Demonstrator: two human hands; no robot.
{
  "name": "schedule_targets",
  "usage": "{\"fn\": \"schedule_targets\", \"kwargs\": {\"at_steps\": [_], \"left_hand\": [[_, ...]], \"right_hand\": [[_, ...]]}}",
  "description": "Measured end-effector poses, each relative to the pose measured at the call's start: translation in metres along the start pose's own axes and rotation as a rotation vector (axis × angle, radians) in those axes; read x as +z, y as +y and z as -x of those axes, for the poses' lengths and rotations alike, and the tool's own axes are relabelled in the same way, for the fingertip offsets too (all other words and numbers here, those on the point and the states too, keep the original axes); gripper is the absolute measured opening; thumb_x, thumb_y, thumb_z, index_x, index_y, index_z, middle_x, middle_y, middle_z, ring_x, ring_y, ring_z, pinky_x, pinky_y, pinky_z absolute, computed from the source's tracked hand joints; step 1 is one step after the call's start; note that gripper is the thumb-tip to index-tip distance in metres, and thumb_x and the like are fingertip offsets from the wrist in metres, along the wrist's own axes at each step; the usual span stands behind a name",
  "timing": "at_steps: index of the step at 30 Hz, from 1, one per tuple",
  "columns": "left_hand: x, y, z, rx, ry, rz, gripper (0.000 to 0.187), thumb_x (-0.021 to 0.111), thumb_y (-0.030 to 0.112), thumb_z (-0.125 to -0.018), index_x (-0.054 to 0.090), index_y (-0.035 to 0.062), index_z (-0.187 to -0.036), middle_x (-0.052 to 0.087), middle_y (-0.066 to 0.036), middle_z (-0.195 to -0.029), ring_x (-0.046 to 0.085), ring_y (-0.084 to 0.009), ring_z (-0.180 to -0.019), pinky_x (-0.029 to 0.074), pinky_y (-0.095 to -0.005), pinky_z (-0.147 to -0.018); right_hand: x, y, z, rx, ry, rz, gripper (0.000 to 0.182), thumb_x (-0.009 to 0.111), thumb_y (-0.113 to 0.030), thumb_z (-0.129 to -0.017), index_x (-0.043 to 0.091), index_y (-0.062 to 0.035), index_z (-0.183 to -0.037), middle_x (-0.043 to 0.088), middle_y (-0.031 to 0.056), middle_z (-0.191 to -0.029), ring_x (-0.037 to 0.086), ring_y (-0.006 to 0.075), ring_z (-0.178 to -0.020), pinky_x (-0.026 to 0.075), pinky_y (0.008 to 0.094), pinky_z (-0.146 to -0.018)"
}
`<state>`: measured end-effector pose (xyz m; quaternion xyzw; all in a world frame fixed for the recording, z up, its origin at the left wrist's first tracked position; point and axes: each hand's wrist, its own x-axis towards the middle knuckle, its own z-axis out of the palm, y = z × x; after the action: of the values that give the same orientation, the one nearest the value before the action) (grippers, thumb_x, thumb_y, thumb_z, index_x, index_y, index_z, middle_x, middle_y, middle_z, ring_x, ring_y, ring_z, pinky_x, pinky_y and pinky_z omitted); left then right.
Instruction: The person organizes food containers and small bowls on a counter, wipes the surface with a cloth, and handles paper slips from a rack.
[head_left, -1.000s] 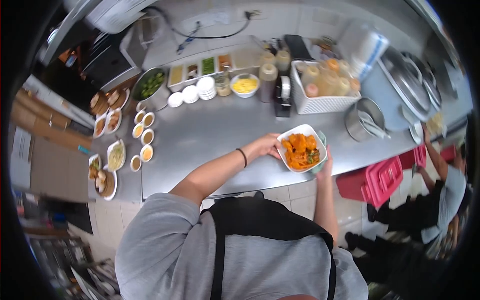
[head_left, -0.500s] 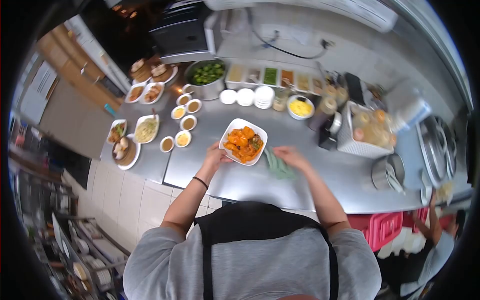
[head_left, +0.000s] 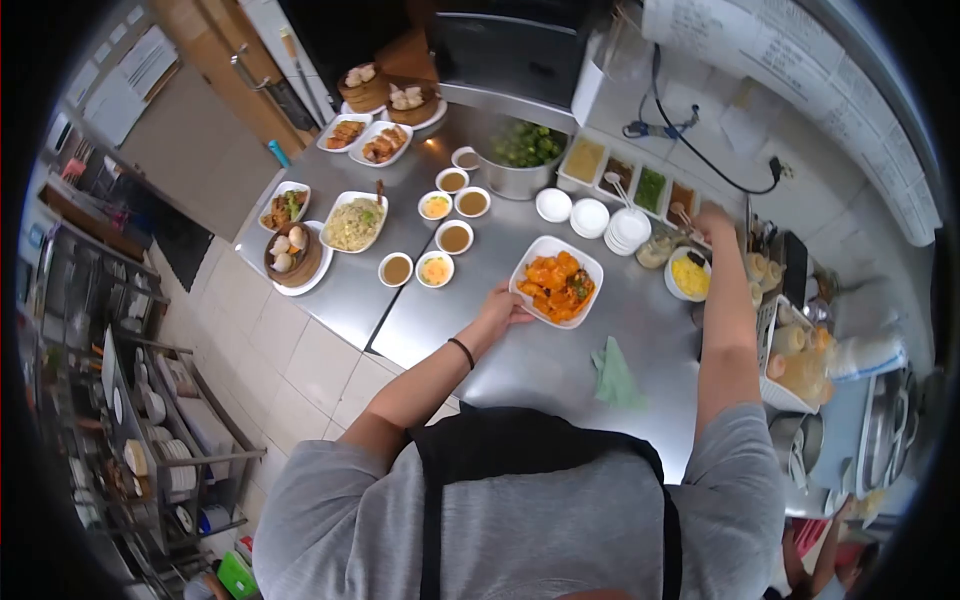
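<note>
My left hand (head_left: 503,308) grips the near left rim of a squarish white bowl (head_left: 592,313). Orange sauced food (head_left: 555,284) with a few green bits fills the bowl, which is low over the steel counter (head_left: 530,365). At the back right, my right hand (head_left: 712,225) reaches to the end of a row of condiment tubs, its fingers curled and partly hidden. What they hold is too small to make out. Closest to it are a tub of reddish-brown topping (head_left: 683,197) and a bowl of yellow shreds (head_left: 690,277). A crumpled green cloth (head_left: 618,378) lies on the counter.
Several small sauce cups (head_left: 455,237) stand left of the bowl. Plated dishes, including noodles (head_left: 354,222) and bamboo steamers (head_left: 290,252), sit farther left. Behind are a pot of green vegetables (head_left: 520,178) and stacked white saucers (head_left: 628,230). A bottle basket (head_left: 785,370) stands right.
My right hand has let go of the green cloth and moved up to the condiment tubs. My left hand still holds the bowl. The camera view has turned.
</note>
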<state>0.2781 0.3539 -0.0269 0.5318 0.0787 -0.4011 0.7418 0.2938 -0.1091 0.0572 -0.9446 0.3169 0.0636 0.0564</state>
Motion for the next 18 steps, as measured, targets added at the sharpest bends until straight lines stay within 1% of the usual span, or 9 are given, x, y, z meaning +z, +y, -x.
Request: {"fn": "schedule_targets", "kwargs": {"at_steps": [2, 3, 6, 9, 10, 12, 16, 17, 18], "left_hand": [[0.009, 0.006, -0.008, 0.002, -0.046, -0.057, 0.043, 0.043, -0.005, -0.074, 0.042, 0.0003, -0.117, 0.055, -0.015, -0.104, 0.061, -0.0245, -0.087, 0.054, -0.0336, -0.07], [0.012, 0.008, -0.013, 0.0, -0.047, -0.1, 0.041, 0.043, -0.004, -0.074, 0.045, 0.0002, -0.115, 0.056, -0.015, -0.103, 0.06, -0.0244, -0.087, 0.054, -0.0329, -0.069], [0.019, 0.01, -0.018, 0.008, -0.126, -0.093, 0.04, 0.042, -0.004, -0.075, 0.044, 0.0013, -0.115, 0.055, -0.014, -0.103, 0.06, -0.024, -0.087, 0.054, -0.0322, -0.069], [0.019, 0.009, -0.025, -0.013, -0.112, -0.112, 0.041, 0.041, -0.003, -0.077, 0.041, 0.0028, -0.117, 0.055, -0.012, -0.103, 0.06, -0.0236, -0.088, 0.054, -0.0321, -0.07], [0.018, 0.009, -0.026, -0.02, -0.125, -0.118, 0.041, 0.041, -0.003, -0.077, 0.041, 0.0028, -0.117, 0.055, -0.012, -0.103, 0.06, -0.0236, -0.088, 0.054, -0.0321, -0.07], [0.016, 0.011, -0.028, -0.02, -0.141, -0.11, 0.043, 0.041, -0.003, -0.077, 0.039, 0.0042, -0.119, 0.054, -0.012, -0.103, 0.059, -0.0231, -0.088, 0.052, -0.0334, -0.074], [0.019, 0.012, -0.025, -0.026, -0.133, -0.123, 0.043, 0.041, -0.002, -0.078, 0.039, 0.0049, -0.12, 0.054, -0.011, -0.103, 0.059, -0.0228, -0.088, 0.051, -0.0345, -0.076], [0.02, 0.013, -0.023, -0.025, -0.142, -0.115, 0.043, 0.041, -0.002, -0.078, 0.038, 0.0051, -0.12, 0.055, -0.011, -0.103, 0.059, -0.0224, -0.088, 0.051, -0.0346, -0.077], [0.02, 0.013, -0.022, -0.024, -0.15, -0.107, 0.043, 0.041, -0.002, -0.078, 0.038, 0.0053, -0.121, 0.055, -0.011, -0.104, 0.059, -0.022, -0.088, 0.05, -0.0347, -0.078]], "right_hand": [[0.005, 0.004, -0.007, -0.051, 0.09, 0.037, 0.033, 0.06, -0.021, -0.069, 0.059, 0.0021, -0.092, 0.058, 0.0229, -0.098, 0.056, 0.0337, -0.095, 0.046, 0.0398, -0.077], [0.01, 0.007, -0.012, -0.044, 0.148, 0.013, 0.032, 0.061, -0.021, -0.068, 0.06, 0.0018, -0.091, 0.058, 0.0227, -0.097, 0.056, 0.0338, -0.094, 0.046, 0.0398, -0.077], [-0.005, -0.007, 0.01, -0.06, 0.025, 0.042, 0.033, 0.062, -0.026, -0.068, 0.062, -0.0006, -0.089, 0.058, 0.0221, -0.098, 0.057, 0.0336, -0.093, 0.046, 0.0403, -0.078], [-0.011, -0.014, 0.034, -0.161, 0.186, 0.11, 0.028, 0.059, -0.023, -0.071, 0.063, 0.0011, -0.085, 0.061, 0.021, -0.09, 0.06, 0.0331, -0.086, 0.047, 0.0405, -0.074], [-0.005, -0.008, 0.029, -0.144, 0.186, 0.111, 0.028, 0.059, -0.023, -0.071, 0.063, 0.0011, -0.085, 0.061, 0.021, -0.09, 0.06, 0.0331, -0.086, 0.047, 0.0405, -0.074], [0.003, -0.007, 0.015, -0.243, 0.004, 0.226, 0.024, 0.053, -0.019, -0.075, 0.063, 0.0009, -0.086, 0.061, 0.021, -0.09, 0.06, 0.0331, -0.085, 0.048, 0.0407, -0.073], [0.003, -0.003, 0.009, -0.126, 0.17, 0.145, 0.02, 0.051, -0.015, -0.078, 0.062, -0.0043, -0.09, 0.06, 0.0176, -0.096, 0.059, 0.0322, -0.088, 0.048, 0.0408, -0.072], [0.001, -0.006, 0.009, -0.122, 0.171, 0.145, 0.02, 0.051, -0.015, -0.078, 0.062, -0.0043, -0.09, 0.06, 0.0176, -0.096, 0.059, 0.0322, -0.088, 0.048, 0.0408, -0.072], [-0.002, -0.01, 0.013, -0.174, 0.287, 0.163, 0.018, 0.05, -0.014, -0.078, 0.062, -0.0052, -0.089, 0.061, 0.0163, -0.094, 0.059, 0.0314, -0.088, 0.048, 0.0404, -0.072]]}}
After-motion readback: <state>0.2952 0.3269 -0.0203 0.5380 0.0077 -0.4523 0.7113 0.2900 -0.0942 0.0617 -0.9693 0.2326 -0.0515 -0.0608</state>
